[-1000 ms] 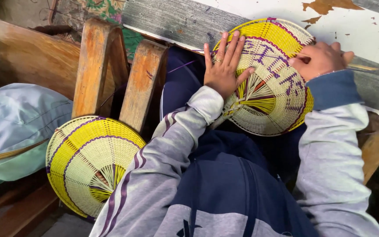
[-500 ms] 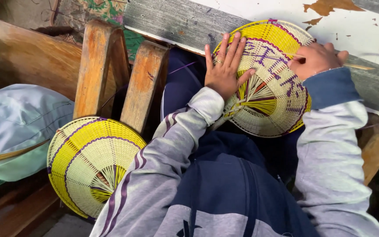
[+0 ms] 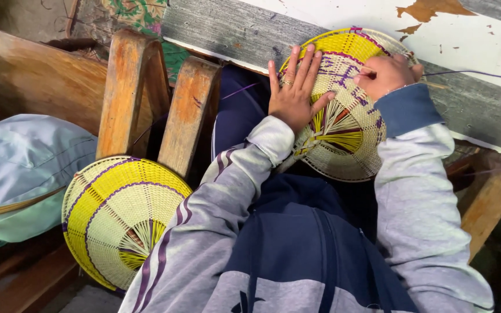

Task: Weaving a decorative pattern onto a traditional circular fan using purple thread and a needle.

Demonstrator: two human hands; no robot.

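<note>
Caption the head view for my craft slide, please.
Left hand flat on a woven fan, right hand pulling a purple strand through it.

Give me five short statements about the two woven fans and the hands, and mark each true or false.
1. The left hand lies flat, fingers spread, on the upper fan. True.
2. The right hand is empty and off the fan. False: it is closed on the fan's upper part, with a purple strand running off to the right.
3. A second fan lies at lower left, touched by neither hand. True.
4. Both fans are plain white. False: they are pale with yellow bands and purple lines.
5. The left hand wears a ring. True.
</note>
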